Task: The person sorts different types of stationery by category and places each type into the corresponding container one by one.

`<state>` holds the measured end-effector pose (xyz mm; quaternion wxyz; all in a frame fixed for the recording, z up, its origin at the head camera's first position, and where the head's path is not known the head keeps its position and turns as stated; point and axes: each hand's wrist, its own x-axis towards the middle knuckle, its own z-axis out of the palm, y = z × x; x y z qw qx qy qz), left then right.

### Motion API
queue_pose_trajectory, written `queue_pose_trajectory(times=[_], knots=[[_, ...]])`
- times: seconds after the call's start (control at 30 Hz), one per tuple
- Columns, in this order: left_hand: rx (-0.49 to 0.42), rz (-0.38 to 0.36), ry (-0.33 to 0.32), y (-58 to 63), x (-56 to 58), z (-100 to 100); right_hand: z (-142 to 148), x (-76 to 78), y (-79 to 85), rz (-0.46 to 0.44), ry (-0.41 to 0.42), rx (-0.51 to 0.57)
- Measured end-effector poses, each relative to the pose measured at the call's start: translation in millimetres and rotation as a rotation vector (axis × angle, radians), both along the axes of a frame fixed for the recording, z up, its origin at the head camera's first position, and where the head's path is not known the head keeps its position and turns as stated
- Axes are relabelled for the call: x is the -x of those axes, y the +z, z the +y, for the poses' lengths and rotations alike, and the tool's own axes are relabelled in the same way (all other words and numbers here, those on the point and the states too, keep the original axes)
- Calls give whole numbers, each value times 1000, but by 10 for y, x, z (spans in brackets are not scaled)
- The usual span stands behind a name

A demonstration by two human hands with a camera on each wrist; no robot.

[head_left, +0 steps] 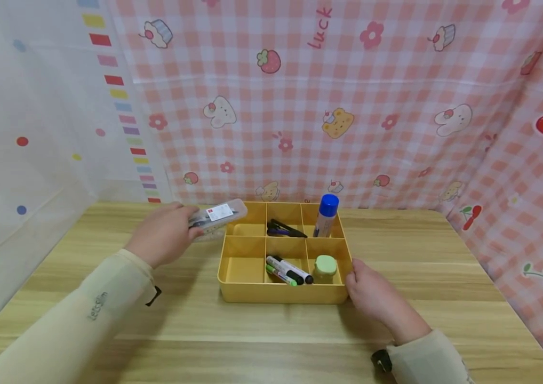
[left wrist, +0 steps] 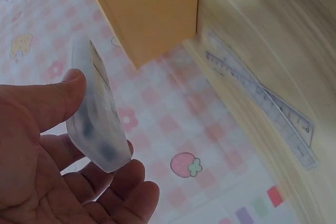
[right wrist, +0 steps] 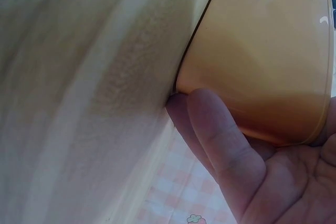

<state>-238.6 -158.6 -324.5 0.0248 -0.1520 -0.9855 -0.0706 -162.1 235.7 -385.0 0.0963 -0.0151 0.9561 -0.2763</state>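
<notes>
My left hand (head_left: 163, 234) pinches a translucent plastic case (head_left: 221, 212) with a white label and dark items inside, held up just left of the yellow compartment box (head_left: 283, 293). In the left wrist view the thumb presses one face of the case and the fingers support the other. My right hand (head_left: 377, 290) grips the box's right side near its front corner, with fingertips at the bottom edge in the right wrist view. Inside the box are several markers (head_left: 288, 269), a light green-lidded jar (head_left: 325, 266), black and purple pens (head_left: 283, 229) and a blue-capped glue stick (head_left: 326, 213).
Clear rulers (left wrist: 262, 98) lie crossed on the wooden table (head_left: 271, 352), beside the box's left side. Behind the table hangs a pink checked cloth (head_left: 281, 106), with a patterned cloth (head_left: 535, 176) along the right and a white one (head_left: 36, 96) on the left.
</notes>
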Motion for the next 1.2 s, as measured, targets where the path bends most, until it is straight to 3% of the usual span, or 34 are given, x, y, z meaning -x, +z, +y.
queue_pose_trajectory(times=[0.73, 1.2], knots=[[40, -39, -24, -50, 96, 354, -2, -20, -18, 35, 2, -26], [39, -13, -58, -118, 126, 431, -7, -20, -17, 19, -3, -20]])
